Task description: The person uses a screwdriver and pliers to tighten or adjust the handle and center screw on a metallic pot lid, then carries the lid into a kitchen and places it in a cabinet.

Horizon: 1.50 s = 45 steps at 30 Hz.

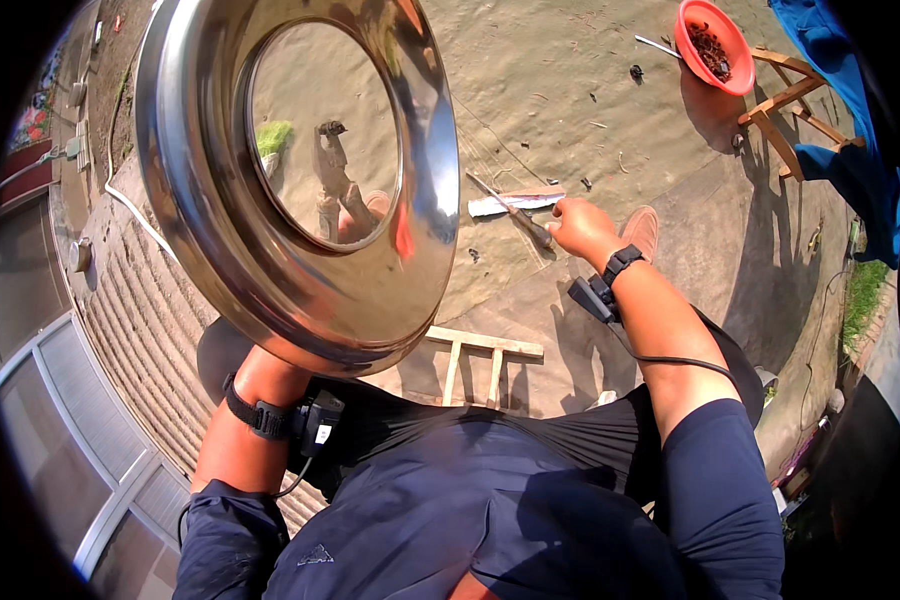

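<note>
A large, shiny metal ring point(425, 190) with a round central opening is tilted up at the left, close to me. My left hand is hidden behind its lower edge; only the wrist shows, and the ring stands propped on that hand. My right hand point(582, 232) is closed, fingers curled, out over the ground. Beside its fingertips is the dark handle of a thin-shafted tool point(532, 230). Whether the fingers grip that handle or anything small, I cannot tell. The shaft crosses a white and brown strip point(500, 206) on the ground. Through the opening show an upright metal piece point(328, 165) and something green point(273, 137).
A low wooden frame point(485, 343) is below, between my legs. At the upper right, a red bowl point(715, 48) of small brown pieces stands by a wooden stool point(785, 105) with blue cloth point(850, 195). My shoe point(640, 230) is beyond my right wrist. Ridged paving runs along the left.
</note>
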### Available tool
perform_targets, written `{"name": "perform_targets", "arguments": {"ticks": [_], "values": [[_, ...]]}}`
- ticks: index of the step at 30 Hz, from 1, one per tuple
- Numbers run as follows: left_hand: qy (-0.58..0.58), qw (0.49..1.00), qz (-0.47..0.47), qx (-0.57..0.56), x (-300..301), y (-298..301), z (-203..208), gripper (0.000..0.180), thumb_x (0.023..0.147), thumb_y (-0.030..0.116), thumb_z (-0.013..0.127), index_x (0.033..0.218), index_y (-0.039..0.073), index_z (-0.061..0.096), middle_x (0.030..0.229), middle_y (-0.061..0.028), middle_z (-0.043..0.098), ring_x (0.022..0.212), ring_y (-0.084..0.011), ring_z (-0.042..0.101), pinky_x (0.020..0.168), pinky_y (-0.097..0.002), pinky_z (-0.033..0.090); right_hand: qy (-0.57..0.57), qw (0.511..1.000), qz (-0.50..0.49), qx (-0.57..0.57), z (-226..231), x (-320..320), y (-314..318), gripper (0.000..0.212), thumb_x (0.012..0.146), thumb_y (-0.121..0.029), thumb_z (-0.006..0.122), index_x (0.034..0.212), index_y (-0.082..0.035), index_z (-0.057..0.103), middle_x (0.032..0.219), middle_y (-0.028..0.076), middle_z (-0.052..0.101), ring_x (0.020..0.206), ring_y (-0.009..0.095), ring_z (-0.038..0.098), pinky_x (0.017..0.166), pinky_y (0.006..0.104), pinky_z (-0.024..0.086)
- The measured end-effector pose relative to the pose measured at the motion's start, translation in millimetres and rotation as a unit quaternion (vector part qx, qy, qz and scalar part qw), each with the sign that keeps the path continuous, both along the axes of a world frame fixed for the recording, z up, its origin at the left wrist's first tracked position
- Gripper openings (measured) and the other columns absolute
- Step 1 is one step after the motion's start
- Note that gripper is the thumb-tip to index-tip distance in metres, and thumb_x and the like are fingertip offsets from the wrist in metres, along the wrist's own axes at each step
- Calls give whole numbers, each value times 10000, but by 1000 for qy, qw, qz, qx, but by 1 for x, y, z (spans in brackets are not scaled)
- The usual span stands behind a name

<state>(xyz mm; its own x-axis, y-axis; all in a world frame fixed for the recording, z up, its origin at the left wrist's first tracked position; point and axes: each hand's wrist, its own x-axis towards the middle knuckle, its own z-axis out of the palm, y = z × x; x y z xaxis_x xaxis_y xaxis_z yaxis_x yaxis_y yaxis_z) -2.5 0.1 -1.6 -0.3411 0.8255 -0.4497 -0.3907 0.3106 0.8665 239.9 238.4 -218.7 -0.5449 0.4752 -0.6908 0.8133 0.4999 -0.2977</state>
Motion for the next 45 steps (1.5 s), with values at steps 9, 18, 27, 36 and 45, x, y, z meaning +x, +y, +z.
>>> {"name": "perform_targets", "arguments": {"ticks": [9,18,27,36,45], "values": [[-125,991,12,-40,-2,-16,11,382,900,198,768,1201,3,636,1120,-96,681,1010,-168,631,890,-329,512,-82,997,7,-9,-70,-1,-48,497,834,-310,792,1226,-87,584,1230,172,601,1132,354,629,928,468,529],[-192,981,-2,-16,8,-15,-2,397,886,204,786,1190,-15,658,1136,-127,692,1035,-204,650,926,-351,520,53,993,-59,-83,-151,39,-32,471,854,-258,716,1264,-58,597,1204,196,646,1035,337,670,848,456,544],[-246,966,-38,65,12,4,-34,412,871,209,804,1180,-34,680,1151,-159,704,1060,-239,669,962,-374,527,151,938,-283,-135,95,28,141,366,916,-195,634,1248,-79,531,709,-5,517,494,68,421,439,251,313],[-192,971,-82,118,11,-11,-24,428,857,215,822,1169,-52,702,1167,-190,715,1086,-274,688,998,-396,534,471,853,-209,-83,298,75,91,368,980,-237,657,1279,-34,582,902,52,613,689,76,525,593,209,412],[-296,940,-154,70,-1,-24,-43,774,928,235,743,1555,37,334,1467,-85,514,1280,-193,529,1105,-340,437,468,835,-230,-175,306,32,41,321,932,-205,718,1161,0,626,928,53,655,672,60,577,485,174,413]]}}
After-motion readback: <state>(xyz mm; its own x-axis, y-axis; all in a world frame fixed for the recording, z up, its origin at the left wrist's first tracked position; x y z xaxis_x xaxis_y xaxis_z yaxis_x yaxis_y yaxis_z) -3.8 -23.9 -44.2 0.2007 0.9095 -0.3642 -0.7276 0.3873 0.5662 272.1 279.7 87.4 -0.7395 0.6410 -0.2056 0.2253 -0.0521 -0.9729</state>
